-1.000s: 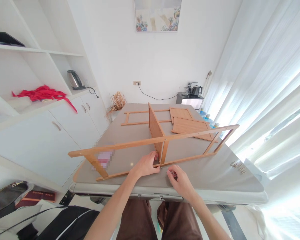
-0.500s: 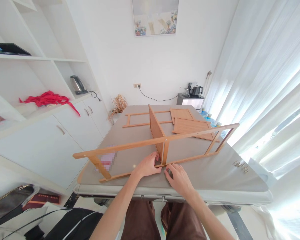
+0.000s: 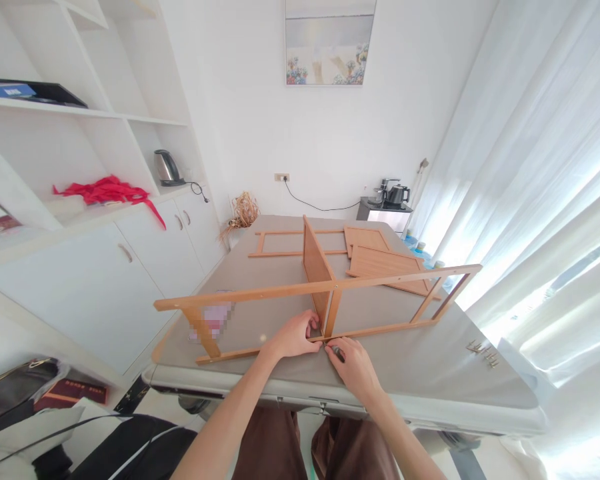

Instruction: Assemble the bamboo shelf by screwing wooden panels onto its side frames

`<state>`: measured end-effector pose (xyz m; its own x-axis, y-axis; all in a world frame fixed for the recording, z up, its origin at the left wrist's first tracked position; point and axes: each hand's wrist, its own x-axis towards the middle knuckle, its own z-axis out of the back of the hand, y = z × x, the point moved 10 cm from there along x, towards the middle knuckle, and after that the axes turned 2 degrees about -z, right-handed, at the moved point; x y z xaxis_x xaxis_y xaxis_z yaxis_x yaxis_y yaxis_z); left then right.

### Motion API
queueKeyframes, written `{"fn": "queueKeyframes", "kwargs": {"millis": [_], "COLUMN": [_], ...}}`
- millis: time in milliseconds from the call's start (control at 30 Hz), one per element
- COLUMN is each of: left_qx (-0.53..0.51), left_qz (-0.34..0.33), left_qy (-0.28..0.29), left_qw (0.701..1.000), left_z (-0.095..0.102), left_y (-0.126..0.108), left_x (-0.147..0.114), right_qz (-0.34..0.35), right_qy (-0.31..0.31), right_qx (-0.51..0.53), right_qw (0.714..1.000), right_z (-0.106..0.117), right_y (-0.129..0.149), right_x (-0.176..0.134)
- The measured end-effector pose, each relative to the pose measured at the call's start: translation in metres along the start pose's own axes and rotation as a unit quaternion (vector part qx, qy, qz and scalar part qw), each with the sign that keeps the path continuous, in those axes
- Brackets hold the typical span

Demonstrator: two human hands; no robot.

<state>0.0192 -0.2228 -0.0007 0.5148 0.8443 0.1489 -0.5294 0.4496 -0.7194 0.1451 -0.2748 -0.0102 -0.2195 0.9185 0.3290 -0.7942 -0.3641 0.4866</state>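
A ladder-like wooden frame [image 3: 260, 291] stands on its long edge at the front of the table. A wooden shelf panel [image 3: 316, 257] meets its middle crosspiece [image 3: 333, 313] at a right angle. My left hand [image 3: 296, 335] is closed around the low corner where panel and lower rail [image 3: 380, 330] meet, thumb on the near side. My right hand [image 3: 353, 363] is pinched just right of that joint, fingertips close to the rail. Something small and greyish shows between its fingers; its kind is too hidden to tell.
Several screws [image 3: 484, 352] lie on the table [image 3: 420, 367] at the right. Two wooden panels [image 3: 387, 267] and another wooden frame [image 3: 280, 254] rest farther back. A paper [image 3: 215, 320] lies behind the frame's left end. White cabinets [image 3: 95, 280] stand left, curtains [image 3: 540, 167] right.
The camera view has shifted slightly, so the room appears lower and to the right. My right hand's fingertips have come closer to the joint; my left hand keeps its place there.
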Motion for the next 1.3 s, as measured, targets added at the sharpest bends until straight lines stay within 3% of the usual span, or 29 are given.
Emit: {"fn": "queueKeyframes", "kwargs": {"millis": [633,1100,1300], "left_qx": [0.017,0.026,0.027], "left_qz": [0.011,0.01,0.006], "left_qy": [0.006,0.003,0.002], "left_qw": [1.0,1.0,1.0], "left_z": [0.003,0.003,0.003], "left_y": [-0.005,-0.006,-0.006], "left_x": [-0.003,-0.003,-0.004], "right_qz": [-0.02,-0.032,-0.049], "right_qy": [0.002,0.001,0.031], "right_qx": [0.03,0.046,0.095], "right_qw": [0.999,0.998,0.994], "right_z": [0.001,0.03,0.035], "right_y": [-0.001,-0.01,-0.006], "right_x": [-0.001,-0.029,-0.027]}}
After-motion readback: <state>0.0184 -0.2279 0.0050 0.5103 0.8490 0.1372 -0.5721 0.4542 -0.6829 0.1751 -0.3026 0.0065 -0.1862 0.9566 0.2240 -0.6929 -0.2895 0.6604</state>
